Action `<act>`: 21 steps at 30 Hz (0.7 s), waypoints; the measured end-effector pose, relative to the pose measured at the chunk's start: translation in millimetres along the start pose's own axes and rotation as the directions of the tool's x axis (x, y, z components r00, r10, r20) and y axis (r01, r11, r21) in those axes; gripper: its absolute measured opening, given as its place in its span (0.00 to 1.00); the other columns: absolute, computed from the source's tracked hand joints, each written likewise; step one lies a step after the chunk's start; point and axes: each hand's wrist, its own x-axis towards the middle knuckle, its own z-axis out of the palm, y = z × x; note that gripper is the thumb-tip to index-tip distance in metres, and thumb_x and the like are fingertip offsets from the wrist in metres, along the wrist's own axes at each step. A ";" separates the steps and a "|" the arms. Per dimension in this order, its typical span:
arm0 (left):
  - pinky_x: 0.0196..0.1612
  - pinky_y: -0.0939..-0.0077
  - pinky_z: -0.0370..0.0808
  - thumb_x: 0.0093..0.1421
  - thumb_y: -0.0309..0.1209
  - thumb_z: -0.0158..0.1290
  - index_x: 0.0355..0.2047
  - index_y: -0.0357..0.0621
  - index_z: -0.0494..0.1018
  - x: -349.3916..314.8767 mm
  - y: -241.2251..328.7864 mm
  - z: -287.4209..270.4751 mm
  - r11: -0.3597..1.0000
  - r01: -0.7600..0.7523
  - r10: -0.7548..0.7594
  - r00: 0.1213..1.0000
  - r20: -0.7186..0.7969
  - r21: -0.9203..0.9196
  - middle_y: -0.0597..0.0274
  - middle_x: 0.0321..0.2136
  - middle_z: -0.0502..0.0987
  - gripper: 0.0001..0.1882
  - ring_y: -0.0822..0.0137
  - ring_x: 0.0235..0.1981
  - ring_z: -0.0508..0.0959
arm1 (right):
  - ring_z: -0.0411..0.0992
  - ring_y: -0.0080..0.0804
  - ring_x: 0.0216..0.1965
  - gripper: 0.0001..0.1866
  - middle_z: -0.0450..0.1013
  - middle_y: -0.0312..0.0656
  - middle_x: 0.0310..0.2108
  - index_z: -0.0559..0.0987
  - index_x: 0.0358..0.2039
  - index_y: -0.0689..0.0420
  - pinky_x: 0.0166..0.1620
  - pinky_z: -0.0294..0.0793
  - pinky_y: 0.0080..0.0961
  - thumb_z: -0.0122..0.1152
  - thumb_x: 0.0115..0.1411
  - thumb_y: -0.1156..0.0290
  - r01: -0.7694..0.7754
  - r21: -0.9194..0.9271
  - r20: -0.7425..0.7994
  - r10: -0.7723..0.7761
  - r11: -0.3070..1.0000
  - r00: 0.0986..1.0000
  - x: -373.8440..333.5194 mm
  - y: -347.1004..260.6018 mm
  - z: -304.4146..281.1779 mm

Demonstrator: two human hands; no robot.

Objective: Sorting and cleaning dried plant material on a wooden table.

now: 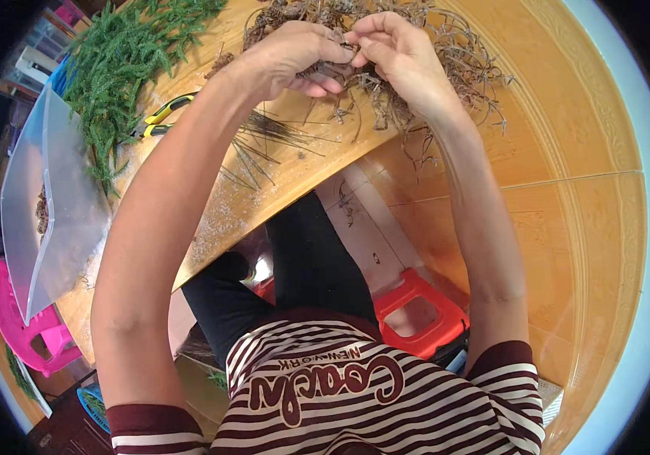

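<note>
My left hand (pixel 300 59) and my right hand (pixel 403 62) meet over the far edge of the table, fingertips almost touching. Both are closed, the right one in a thumb-and-finger pinch. A small brown, twiggy bit shows between the left fingers, but its kind is mostly hidden. Under and behind the hands lies a tangled heap of brown pine cones with wiry stems (pixel 465 64). Nearer me, a loose bunch of thin dark wire-like stems (pixel 275 129) is spread on the table. Pliers with yellow and black handles (pixel 165 114) rest beside my left forearm.
Green pine-like branches (pixel 116 83) are piled at the far left of the wooden table (pixel 222 216). A clear plastic bag (pixel 63 201) stands at its left edge. White crumbs lie scattered. A red stool (pixel 420 315) is below, a pink chair (pixel 33 326) at left, a wooden panel (pixel 568 144) at right.
</note>
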 end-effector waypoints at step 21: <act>0.42 0.67 0.74 0.61 0.32 0.54 0.47 0.43 0.76 -16.2 5.7 -3.5 -0.085 -0.071 0.500 0.860 0.104 0.994 0.56 0.33 0.81 0.15 0.64 0.33 0.80 | 0.71 0.42 0.27 0.16 0.70 0.49 0.22 0.76 0.40 0.61 0.35 0.70 0.38 0.49 0.69 0.61 0.233 -0.804 0.249 -0.046 0.548 0.967 8.0 -9.4 15.1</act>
